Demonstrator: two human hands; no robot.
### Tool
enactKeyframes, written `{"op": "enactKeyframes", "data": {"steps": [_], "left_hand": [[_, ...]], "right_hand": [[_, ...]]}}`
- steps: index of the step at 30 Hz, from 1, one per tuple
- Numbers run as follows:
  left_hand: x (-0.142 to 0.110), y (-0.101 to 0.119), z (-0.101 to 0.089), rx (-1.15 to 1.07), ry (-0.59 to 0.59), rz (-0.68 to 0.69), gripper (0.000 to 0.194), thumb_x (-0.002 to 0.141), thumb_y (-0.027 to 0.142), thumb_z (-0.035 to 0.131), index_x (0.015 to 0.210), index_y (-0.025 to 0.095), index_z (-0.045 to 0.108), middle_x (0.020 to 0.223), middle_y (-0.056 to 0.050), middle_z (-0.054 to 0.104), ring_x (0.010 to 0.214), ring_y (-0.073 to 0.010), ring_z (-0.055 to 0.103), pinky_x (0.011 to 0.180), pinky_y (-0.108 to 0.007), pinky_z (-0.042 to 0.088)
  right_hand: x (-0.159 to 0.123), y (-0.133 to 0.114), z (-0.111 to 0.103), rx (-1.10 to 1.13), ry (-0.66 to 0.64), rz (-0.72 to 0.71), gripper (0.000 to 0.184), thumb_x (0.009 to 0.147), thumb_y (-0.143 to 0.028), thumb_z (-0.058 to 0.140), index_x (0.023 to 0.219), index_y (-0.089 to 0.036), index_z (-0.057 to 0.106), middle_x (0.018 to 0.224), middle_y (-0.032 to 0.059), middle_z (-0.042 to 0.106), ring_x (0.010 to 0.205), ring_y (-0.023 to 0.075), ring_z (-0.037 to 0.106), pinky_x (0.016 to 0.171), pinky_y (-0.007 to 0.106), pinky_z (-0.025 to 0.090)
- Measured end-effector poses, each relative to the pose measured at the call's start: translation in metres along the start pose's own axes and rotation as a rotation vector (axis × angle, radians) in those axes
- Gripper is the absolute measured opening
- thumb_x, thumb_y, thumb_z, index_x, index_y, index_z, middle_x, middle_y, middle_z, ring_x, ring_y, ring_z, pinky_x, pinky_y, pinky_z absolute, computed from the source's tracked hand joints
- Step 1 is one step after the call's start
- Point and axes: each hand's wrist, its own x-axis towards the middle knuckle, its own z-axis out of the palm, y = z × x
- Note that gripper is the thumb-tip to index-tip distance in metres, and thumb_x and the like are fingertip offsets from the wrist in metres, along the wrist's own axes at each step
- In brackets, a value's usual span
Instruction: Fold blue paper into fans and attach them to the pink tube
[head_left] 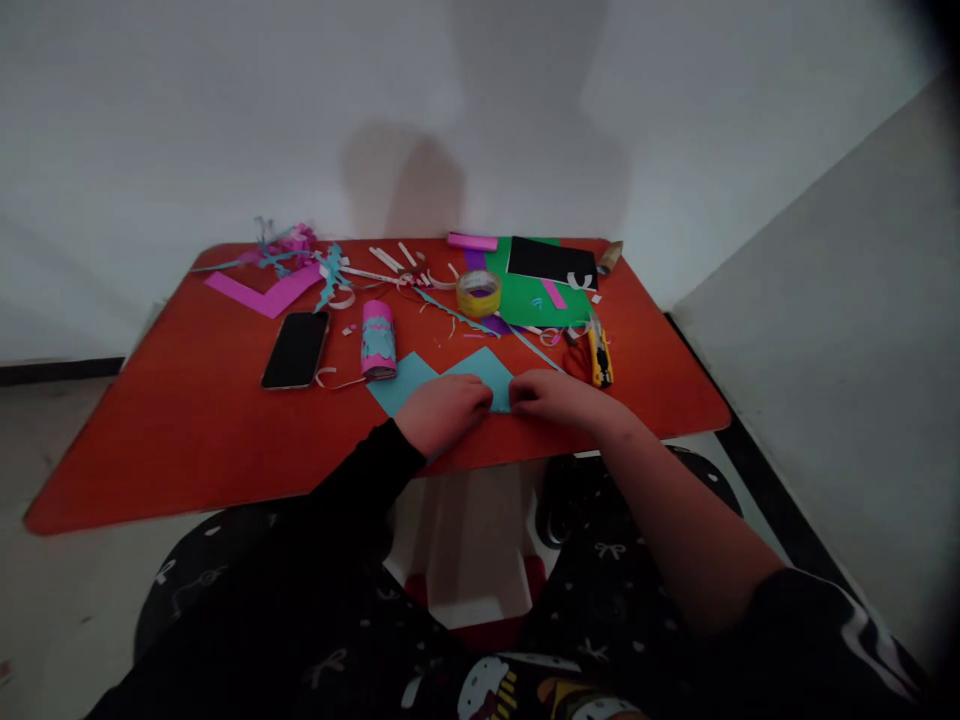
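A light-blue piece of paper (480, 370) lies at the front edge of the table, with an angular, pointed far side. My left hand (448, 408) rests over its left part, fingers curled down onto it. At the right corner of the same paper, my right hand (553, 393) has its fingers pinched together. Another blue paper part (409, 378) shows left of my left hand; whether it is one sheet with the first I cannot tell. A pink tube with blue fringed paper (379, 342) stands or lies just beyond it.
A phone (296, 350) lies on the red table (187, 420) at left. Farther back are a tape roll (478, 294), green paper (536, 300), a black sheet (551, 262) and paper scraps. A yellow utility knife (600, 352) lies right of my right hand. A wall (300, 120) stands behind.
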Motion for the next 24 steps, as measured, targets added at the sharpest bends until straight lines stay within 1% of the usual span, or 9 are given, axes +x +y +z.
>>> {"op": "enactKeyframes", "data": {"steps": [4,8,11,15,19,24], "left_hand": [[-0.009,0.008,0.001,0.126,0.053,-0.033,0.022,0.099,0.023,0.051,0.095,0.02,0.072,0.096,-0.008,0.071,0.092,-0.0224,0.065,0.077,-0.033,0.044],[-0.016,0.013,0.002,0.207,0.047,-0.016,0.019,0.098,0.021,0.054,0.093,0.018,0.073,0.091,-0.009,0.071,0.091,-0.0247,0.065,0.077,-0.037,0.043],[-0.024,0.018,0.004,0.232,0.07,-0.011,0.018,0.097,0.021,0.056,0.098,0.019,0.074,0.094,-0.01,0.073,0.096,-0.0261,0.064,0.082,-0.039,0.042],[-0.037,0.026,0.009,0.262,0.131,-0.033,0.024,0.1,0.027,0.052,0.113,0.022,0.072,0.102,-0.01,0.075,0.101,-0.0269,0.063,0.085,-0.041,0.04],[-0.046,0.033,0.015,0.278,0.176,-0.066,0.03,0.103,0.032,0.047,0.122,0.022,0.069,0.112,-0.01,0.075,0.104,-0.0272,0.061,0.085,-0.042,0.039],[-0.05,0.037,0.02,0.28,0.209,-0.106,0.032,0.103,0.034,0.048,0.126,0.023,0.067,0.118,-0.008,0.074,0.107,-0.027,0.06,0.086,-0.043,0.039]], "right_hand": [[-0.005,0.004,0.006,-0.054,0.084,-0.016,0.007,0.085,-0.017,0.065,0.086,-0.018,0.072,0.087,0.0027,0.07,0.081,0.0163,0.06,0.073,0.026,0.04],[-0.013,0.006,0.012,-0.124,0.139,-0.026,0.01,0.091,-0.02,0.063,0.09,-0.018,0.073,0.092,0.0047,0.071,0.088,0.0177,0.06,0.08,0.027,0.041],[-0.018,0.008,0.014,-0.184,0.177,-0.006,0.014,0.096,-0.026,0.06,0.096,-0.018,0.071,0.1,0.0064,0.072,0.093,0.0191,0.062,0.082,0.028,0.042],[-0.021,0.009,0.013,-0.233,0.215,0.054,0.021,0.101,-0.027,0.049,0.104,-0.018,0.068,0.107,0.0096,0.073,0.098,0.0214,0.065,0.081,0.03,0.043],[-0.02,0.006,0.013,-0.279,0.222,0.092,0.025,0.098,-0.019,0.046,0.116,-0.019,0.064,0.116,0.0105,0.073,0.103,0.0231,0.067,0.083,0.031,0.045],[-0.016,0.002,0.013,-0.33,0.193,0.13,0.031,0.092,-0.013,0.048,0.12,-0.02,0.062,0.124,0.0115,0.071,0.111,0.0257,0.068,0.085,0.032,0.049]]}}
